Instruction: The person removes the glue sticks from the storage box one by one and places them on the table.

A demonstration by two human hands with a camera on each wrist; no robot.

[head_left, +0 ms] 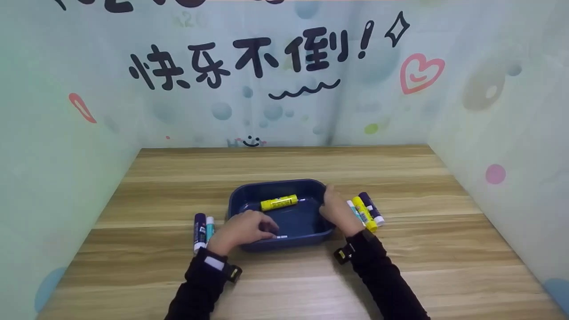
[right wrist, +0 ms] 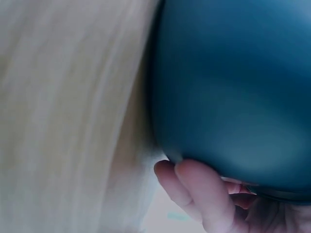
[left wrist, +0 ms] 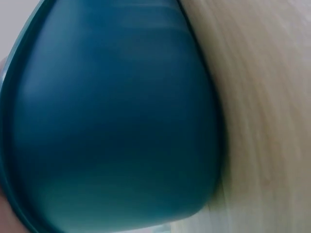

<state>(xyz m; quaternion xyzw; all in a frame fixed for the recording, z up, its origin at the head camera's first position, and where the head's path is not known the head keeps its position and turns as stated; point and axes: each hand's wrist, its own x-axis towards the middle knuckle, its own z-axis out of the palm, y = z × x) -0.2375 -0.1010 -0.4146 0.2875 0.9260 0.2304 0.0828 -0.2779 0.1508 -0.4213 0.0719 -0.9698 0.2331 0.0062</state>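
Observation:
A dark blue tray (head_left: 280, 243) stands on the table with a yellow glue stick (head_left: 279, 202) lying inside it. My right hand (head_left: 340, 211) grips the tray's right end; in the right wrist view its fingertips (right wrist: 199, 182) press the outer wall. Over the front left rim reaches my left hand (head_left: 242, 229), fingers bent loosely and a gap between thumb and fingers. A small white strip (head_left: 282, 237) shows at the front inner edge beside the left fingertips. In the left wrist view the tray's outer wall (left wrist: 112, 111) hides most of that hand.
Left of the tray lie a dark purple glue stick (head_left: 200, 231) and a white-and-teal one (head_left: 210, 226), partly behind the left hand. On the right are another yellow glue stick (head_left: 364, 214), a purple one (head_left: 371, 208) and a white-and-teal one (head_left: 355, 211). A printed cloth (head_left: 284, 120) backs the wooden table (head_left: 284, 289).

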